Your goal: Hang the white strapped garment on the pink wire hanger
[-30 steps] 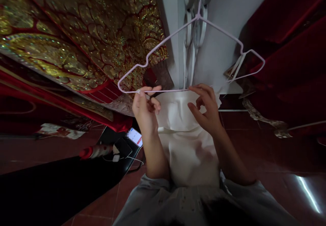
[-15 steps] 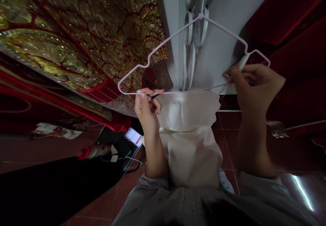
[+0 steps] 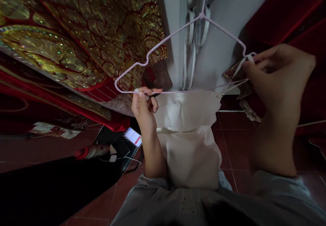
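Observation:
A pale lilac wire hanger (image 3: pixel 163 44) hangs by its hook in front of a grey wall. My left hand (image 3: pixel 143 106) pinches the hanger's bottom bar near its left end. A white garment (image 3: pixel 189 134) hangs below the bar between my arms. My right hand (image 3: pixel 276 71) is up at the hanger's right shoulder, its fingers closed on a thin white strap (image 3: pixel 238 70) of the garment that loops over the notch there.
Red cloth with gold sequin embroidery (image 3: pixel 84 32) fills the upper left. Dark red fabric (image 3: pixel 292 12) hangs at the right. On a black surface at the lower left lie a phone (image 3: pixel 134 136), a charger and cable, and a red-tipped object (image 3: pixel 89 150). The floor is red tile.
My right hand left the middle of the bottom bar, went right and up to the hanger's right shoulder and took hold of the white strap. My left hand stayed put.

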`<state>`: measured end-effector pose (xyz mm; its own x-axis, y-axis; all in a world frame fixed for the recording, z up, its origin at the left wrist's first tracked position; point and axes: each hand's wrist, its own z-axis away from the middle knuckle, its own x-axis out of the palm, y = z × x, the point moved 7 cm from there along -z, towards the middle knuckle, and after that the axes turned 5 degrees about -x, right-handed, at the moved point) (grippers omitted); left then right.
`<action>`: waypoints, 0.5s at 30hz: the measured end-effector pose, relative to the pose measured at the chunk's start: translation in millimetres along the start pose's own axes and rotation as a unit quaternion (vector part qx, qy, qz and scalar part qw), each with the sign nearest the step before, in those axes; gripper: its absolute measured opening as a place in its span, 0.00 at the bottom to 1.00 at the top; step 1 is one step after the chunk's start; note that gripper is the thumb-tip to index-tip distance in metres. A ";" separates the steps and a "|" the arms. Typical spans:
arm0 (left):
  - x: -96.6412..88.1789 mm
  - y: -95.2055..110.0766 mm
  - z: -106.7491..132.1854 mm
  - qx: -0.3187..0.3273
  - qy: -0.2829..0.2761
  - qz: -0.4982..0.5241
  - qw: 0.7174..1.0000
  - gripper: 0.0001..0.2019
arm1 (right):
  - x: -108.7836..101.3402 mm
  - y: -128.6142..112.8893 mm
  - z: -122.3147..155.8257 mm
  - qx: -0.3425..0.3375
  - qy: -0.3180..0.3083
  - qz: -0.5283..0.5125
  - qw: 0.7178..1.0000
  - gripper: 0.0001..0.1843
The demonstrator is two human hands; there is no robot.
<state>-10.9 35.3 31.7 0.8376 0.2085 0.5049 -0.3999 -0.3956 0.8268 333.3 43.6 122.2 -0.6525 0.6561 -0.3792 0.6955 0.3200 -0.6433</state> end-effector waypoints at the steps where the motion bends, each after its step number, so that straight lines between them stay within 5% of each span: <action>1: 0.5 0.3 -0.1 0.002 -0.004 0.005 1.000 0.19 | 2.6 1.7 0.7 -0.009 -0.011 -0.005 1.000 0.11; 4: 1.1 1.4 -0.5 0.002 -0.010 0.007 1.000 0.20 | 5.8 6.6 2.8 -0.034 -0.004 -0.007 0.999 0.17; 8: -2.5 -0.4 -0.8 -0.022 0.022 -0.012 0.999 0.20 | -2.3 2.8 6.1 -0.016 0.050 0.003 0.999 0.08; 15: -0.8 -3.6 -0.8 -0.013 -0.008 0.003 1.000 0.19 | 9.1 -6.9 -7.6 0.036 -0.021 -0.225 0.973 0.13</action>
<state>-10.4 37.3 28.6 0.8404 0.1920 0.5068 -0.4148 -0.3737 0.8296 324.9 52.5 128.2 -0.8991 0.4316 -0.0735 0.3140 0.5185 -0.7953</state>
